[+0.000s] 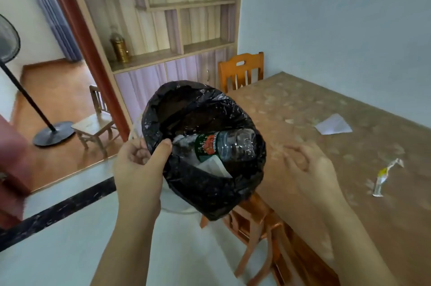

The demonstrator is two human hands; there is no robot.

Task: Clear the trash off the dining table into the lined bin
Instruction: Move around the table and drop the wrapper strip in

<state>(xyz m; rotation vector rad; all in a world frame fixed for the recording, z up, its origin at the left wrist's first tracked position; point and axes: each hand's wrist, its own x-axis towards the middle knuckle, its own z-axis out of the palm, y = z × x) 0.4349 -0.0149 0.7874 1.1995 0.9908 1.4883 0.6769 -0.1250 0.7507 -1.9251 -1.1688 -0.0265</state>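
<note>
My left hand [140, 164] grips the near rim of a bin lined with a black bag [210, 192] and holds it tilted up at the table's left edge. Inside the bin lie a clear plastic bottle [233, 145] with a green and red label and a white paper scrap [213, 165]. My right hand [310, 169] hovers over the table just right of the bin, fingers loosely curled, holding nothing. On the patterned brown dining table [314, 108] lie a white sheet of paper [333, 125] further back and a crumpled clear and yellow wrapper [384, 176] to the right.
One orange wooden chair [241, 71] stands at the table's far end, and another chair [256, 220] is tucked under its left side below the bin. A shelf cabinet [163, 29] lines the back wall. A standing fan [35, 108] and a small chair [95, 122] occupy the room beyond.
</note>
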